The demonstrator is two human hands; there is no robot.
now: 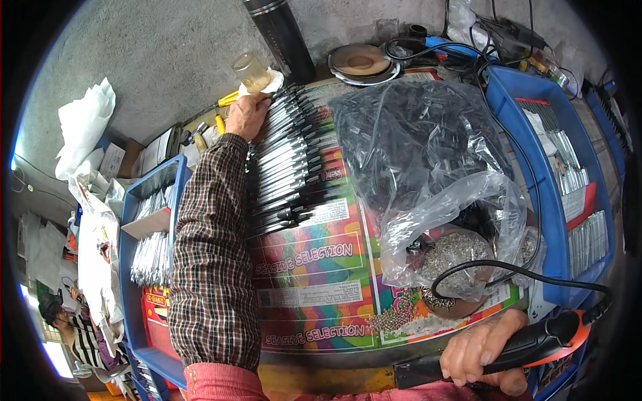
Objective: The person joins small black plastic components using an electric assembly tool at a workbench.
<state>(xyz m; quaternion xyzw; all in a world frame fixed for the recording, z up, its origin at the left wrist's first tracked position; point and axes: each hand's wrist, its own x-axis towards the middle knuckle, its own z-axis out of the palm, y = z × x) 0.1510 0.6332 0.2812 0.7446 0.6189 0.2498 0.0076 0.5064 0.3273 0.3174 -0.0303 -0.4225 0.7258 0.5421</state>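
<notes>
My left hand (247,115) reaches to the far end of a row of thin metal rods with black ends (284,157). Its fingers are curled in beside a crumpled white tissue (271,81) and a small clear cup (250,70); what they grip is hidden. At the lower right, my right hand (483,351) wraps around a black-and-orange corded power tool (545,339), whose dark front end points left. The rods lie side by side on colourful printed cardboard (307,257).
Beyond my right hand, small metal parts (455,257) fill a round dish, some spilled beside it, near a large plastic bag (414,140). Blue bins of rods stand left (182,175) and right (498,83). A black cable (535,200) hangs across. Another person (80,331) sits far left.
</notes>
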